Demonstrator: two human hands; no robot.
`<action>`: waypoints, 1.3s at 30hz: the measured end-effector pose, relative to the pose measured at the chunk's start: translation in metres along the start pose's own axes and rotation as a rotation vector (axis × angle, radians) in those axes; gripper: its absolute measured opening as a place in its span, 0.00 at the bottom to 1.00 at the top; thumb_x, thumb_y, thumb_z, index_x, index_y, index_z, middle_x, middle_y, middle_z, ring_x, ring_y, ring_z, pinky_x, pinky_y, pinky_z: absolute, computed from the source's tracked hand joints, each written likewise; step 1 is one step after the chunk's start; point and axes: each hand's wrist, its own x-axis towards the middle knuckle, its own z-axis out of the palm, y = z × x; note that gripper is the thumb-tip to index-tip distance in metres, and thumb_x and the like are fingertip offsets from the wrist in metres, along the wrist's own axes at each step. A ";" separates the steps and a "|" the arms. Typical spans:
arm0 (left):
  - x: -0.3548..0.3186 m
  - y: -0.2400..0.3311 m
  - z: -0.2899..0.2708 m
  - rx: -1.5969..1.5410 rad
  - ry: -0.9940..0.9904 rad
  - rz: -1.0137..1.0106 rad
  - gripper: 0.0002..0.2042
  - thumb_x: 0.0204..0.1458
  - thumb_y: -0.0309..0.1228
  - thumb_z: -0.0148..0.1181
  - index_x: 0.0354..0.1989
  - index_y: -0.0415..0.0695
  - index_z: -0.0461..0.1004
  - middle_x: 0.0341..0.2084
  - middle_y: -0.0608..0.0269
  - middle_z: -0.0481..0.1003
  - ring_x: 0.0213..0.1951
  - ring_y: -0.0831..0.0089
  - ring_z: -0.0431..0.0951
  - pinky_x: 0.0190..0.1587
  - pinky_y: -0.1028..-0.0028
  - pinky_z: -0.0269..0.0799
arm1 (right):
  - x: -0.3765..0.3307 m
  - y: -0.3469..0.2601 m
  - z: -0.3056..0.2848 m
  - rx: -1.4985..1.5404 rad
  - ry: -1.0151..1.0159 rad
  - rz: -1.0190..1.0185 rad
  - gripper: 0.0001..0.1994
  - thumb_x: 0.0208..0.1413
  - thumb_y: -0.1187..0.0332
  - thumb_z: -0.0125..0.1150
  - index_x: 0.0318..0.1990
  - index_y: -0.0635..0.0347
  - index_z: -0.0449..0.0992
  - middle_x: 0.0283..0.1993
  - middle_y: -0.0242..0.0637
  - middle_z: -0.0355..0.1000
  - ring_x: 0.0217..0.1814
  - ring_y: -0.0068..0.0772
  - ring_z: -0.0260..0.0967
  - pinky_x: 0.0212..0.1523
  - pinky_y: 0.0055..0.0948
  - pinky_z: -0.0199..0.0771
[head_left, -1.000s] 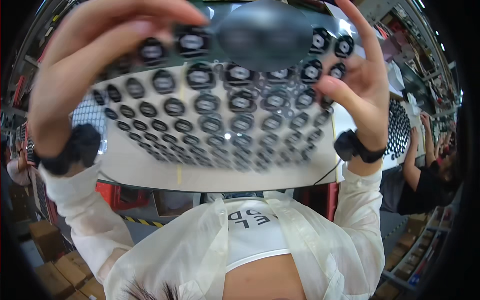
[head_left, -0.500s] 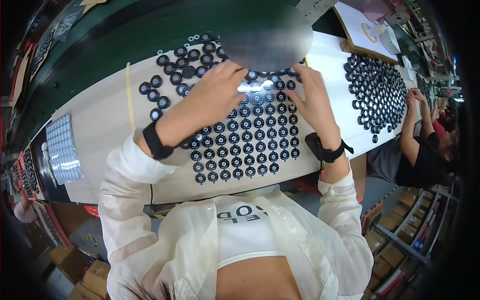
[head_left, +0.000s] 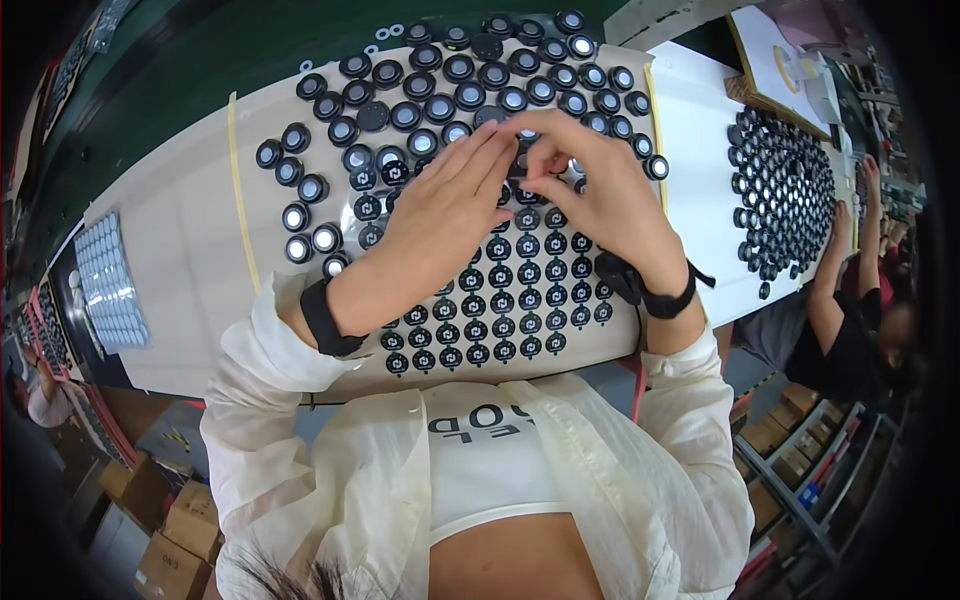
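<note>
My left hand (head_left: 452, 192) lies stretched over the upper part of a clear sheet bearing rows of black round stickers (head_left: 501, 274) with white emblems. Its fingers are straight and close together, palm down. Against its fingertips comes my right hand (head_left: 598, 190), thumb and fingers bent inward in a pinch. Something small and dark shows between those fingers, but I cannot make out what it is. Just beyond both hands spread many black round caps (head_left: 439, 108) with pale silvery centres. Part of the sheet and several stickers are hidden under my hands.
Yellow tape (head_left: 240, 190) crosses the beige work surface on the left. A sheet of pale round pieces (head_left: 108, 285) lies at far left. Rightward, another cluster of black rings (head_left: 782, 195) sits near a co-worker's hands (head_left: 840, 225). Small white washers (head_left: 383, 34) rest at the back.
My right hand has moved left from the sheet's right side to meet my left fingertips. The blurred dark oval that covered the far caps is gone. The co-worker's hands have moved apart.
</note>
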 end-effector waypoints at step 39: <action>-0.022 -0.024 -0.052 -0.936 0.014 -0.262 0.20 0.52 0.15 0.63 0.53 0.34 0.66 0.53 0.48 0.73 0.53 0.62 0.78 0.57 0.66 0.76 | -0.013 -0.023 0.057 0.575 0.439 0.197 0.10 0.53 0.73 0.70 0.42 0.65 0.80 0.38 0.35 0.79 0.40 0.22 0.77 0.40 0.19 0.76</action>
